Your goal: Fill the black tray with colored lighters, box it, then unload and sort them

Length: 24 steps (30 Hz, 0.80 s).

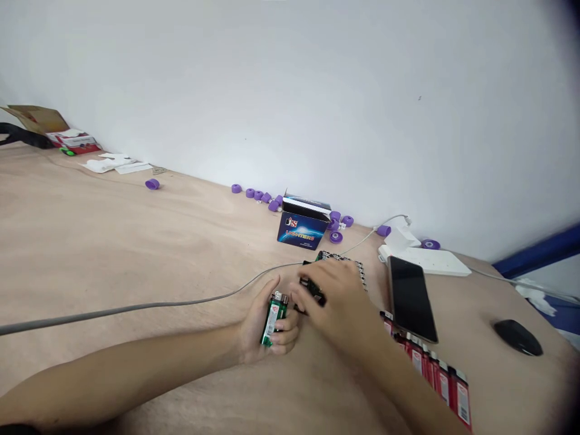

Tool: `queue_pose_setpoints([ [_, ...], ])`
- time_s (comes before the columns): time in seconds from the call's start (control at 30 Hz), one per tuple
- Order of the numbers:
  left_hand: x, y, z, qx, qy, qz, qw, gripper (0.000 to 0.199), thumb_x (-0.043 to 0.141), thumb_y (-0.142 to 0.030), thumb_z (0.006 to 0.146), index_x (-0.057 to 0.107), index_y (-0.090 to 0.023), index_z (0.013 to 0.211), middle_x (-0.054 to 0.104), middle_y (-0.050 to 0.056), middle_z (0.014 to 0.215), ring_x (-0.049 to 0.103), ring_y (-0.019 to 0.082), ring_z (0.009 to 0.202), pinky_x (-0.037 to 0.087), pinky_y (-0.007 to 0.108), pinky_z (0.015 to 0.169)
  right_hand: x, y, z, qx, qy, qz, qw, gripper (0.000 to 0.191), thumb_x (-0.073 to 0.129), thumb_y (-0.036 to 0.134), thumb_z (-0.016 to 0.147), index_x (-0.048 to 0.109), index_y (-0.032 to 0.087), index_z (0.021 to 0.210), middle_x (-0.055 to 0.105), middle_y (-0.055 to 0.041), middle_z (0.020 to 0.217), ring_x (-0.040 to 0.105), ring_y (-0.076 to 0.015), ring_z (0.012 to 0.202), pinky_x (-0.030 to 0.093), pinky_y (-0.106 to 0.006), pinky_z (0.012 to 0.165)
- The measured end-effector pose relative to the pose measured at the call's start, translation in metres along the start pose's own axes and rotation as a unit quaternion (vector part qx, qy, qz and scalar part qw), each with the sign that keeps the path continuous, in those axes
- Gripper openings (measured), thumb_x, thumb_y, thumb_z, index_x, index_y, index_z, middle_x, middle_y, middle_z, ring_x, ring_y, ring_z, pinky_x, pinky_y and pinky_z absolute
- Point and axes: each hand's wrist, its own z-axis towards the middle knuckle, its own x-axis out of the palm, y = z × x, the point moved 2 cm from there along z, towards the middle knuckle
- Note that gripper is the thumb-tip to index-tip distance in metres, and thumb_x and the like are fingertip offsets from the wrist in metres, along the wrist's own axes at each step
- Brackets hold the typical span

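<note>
My left hand (267,329) is wrapped round a green lighter (274,320) with a white label, its metal top pointing up; a second one seems to lie beside it. Just to the right, my right hand (333,293) has its fingers bent round a dark lighter-like object (312,290), partly covered by the fingers. Behind my right hand, rows of metal lighter tops (361,272) show, mostly hidden by it. A blue "Lighters" box (302,231) stands with its top open beyond my hands.
Red lighters (444,383) lie in a row at the lower right, near a phone (411,296), a black mouse (518,337) and a white power strip (439,261). Purple caps (335,237) lie along the wall. A grey cable (149,307) crosses the table. Papers (113,163) lie far left.
</note>
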Motion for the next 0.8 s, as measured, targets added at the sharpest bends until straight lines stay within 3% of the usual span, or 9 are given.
queue_pose_setpoints([
  [0.07, -0.001, 0.000, 0.000, -0.014, 0.006, -0.001, 1.000, 0.035, 0.061, -0.034, 0.096, 0.058, -0.016, 0.126, 0.060, 0.010, 0.125, 0.063, 0.024, 0.106, 0.056, 0.045, 0.088, -0.021, -0.016, 0.000, 0.003, -0.010, -0.023, 1.000, 0.004, 0.063, 0.020, 0.089, 0.064, 0.019, 0.094, 0.072, -0.0037, 0.090, 0.064, -0.0227, 0.086, 0.041, -0.038, 0.080],
  [0.2, -0.002, 0.005, 0.000, -0.047, 0.022, -0.004, 0.999, 0.034, 0.061, -0.035, 0.096, 0.058, -0.016, 0.125, 0.061, 0.010, 0.123, 0.064, 0.023, 0.103, 0.056, 0.044, 0.086, -0.037, -0.037, -0.010, 0.031, 0.066, -0.050, 0.996, 0.009, 0.065, 0.021, 0.088, 0.064, 0.019, 0.096, 0.069, -0.0077, 0.100, 0.064, -0.0249, 0.093, 0.049, -0.039, 0.081],
  [0.43, -0.005, 0.010, 0.000, -0.074, 0.046, -0.010, 0.996, 0.030, 0.059, -0.038, 0.097, 0.061, -0.014, 0.115, 0.065, 0.007, 0.106, 0.066, 0.017, 0.084, 0.058, 0.033, 0.071, -0.011, -0.018, -0.018, 0.026, 0.066, -0.194, 0.978, 0.012, 0.068, 0.019, 0.082, 0.068, 0.017, 0.094, 0.064, -0.0186, 0.126, 0.060, -0.0365, 0.113, 0.045, -0.056, 0.092],
  [0.8, -0.005, 0.010, 0.000, -0.077, 0.044, -0.015, 0.996, 0.029, 0.059, -0.038, 0.098, 0.061, -0.014, 0.113, 0.065, 0.006, 0.102, 0.065, 0.015, 0.079, 0.057, 0.031, 0.068, -0.006, -0.019, -0.016, 0.058, 0.087, -0.235, 0.966, 0.014, 0.066, 0.020, 0.082, 0.068, 0.018, 0.096, 0.069, -0.0144, 0.121, 0.062, -0.0344, 0.109, 0.037, -0.056, 0.097],
])
